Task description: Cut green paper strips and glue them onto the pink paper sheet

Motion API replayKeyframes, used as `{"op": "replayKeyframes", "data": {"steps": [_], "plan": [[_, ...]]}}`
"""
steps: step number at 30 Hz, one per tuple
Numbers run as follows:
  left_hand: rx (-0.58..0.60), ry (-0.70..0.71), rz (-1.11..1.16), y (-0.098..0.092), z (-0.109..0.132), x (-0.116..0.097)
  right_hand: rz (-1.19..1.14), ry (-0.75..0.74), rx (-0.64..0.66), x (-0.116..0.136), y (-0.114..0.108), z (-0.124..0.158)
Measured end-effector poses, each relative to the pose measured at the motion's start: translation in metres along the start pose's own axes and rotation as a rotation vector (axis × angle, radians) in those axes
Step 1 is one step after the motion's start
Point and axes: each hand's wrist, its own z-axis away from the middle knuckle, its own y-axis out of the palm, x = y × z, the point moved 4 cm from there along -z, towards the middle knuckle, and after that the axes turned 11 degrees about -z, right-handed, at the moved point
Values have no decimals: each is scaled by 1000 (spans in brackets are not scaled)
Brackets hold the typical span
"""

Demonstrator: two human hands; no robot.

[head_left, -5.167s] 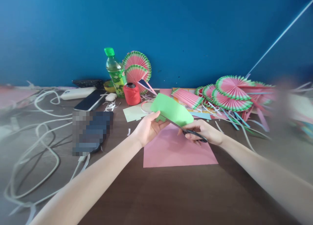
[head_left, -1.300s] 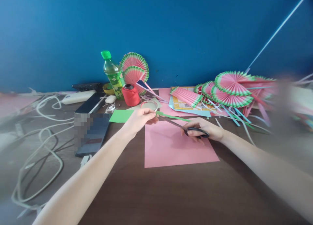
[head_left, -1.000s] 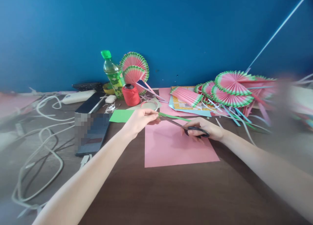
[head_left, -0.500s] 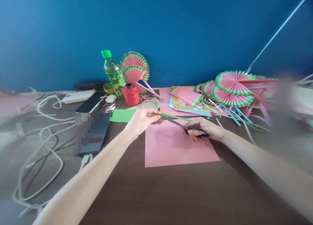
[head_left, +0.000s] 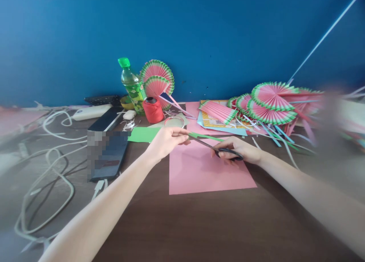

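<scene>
My right hand [head_left: 232, 149] is closed round the handles of black-handled scissors [head_left: 207, 144], whose thin blades point left toward my other hand. The fingers of my left hand [head_left: 168, 141] are pinched together at the left end of a narrow green paper strip [head_left: 207, 136]. The strip runs right, just behind the blades, toward the right hand. Below both hands a pink paper sheet [head_left: 211, 174] lies flat on the dark table. A wider piece of green paper [head_left: 144, 134] lies left of my left hand, partly hidden by it; whether it joins the strip I cannot tell.
A green-capped bottle [head_left: 132, 85], a red thread spool [head_left: 154, 111] and a tape roll [head_left: 174, 122] stand or lie behind. Folded pink-green paper fans [head_left: 273, 98] are piled at the back right. On the left are a phone [head_left: 111, 159] and white cables [head_left: 71, 186].
The scissor blades and left fingertips have shifted very slightly, and a little more of the green strip shows beside the fingertips. Everything else looks the same.
</scene>
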Motion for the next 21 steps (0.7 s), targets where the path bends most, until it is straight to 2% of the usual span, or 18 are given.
{"op": "replayKeyframes", "data": {"steps": [6, 12, 16, 21], "plan": [[21, 22, -48, 0, 1, -4, -6, -5, -5, 0, 0, -1], [-36, 168, -44, -3, -2, -5, -5, -14, 3, 0, 0, -1], [4, 224, -64, -1, -2, -5, 2, -15, 13, 1, 1, -1], [65, 224, -101, 1, -1, -8, 4, -15, 11, 1, 1, -1]]}}
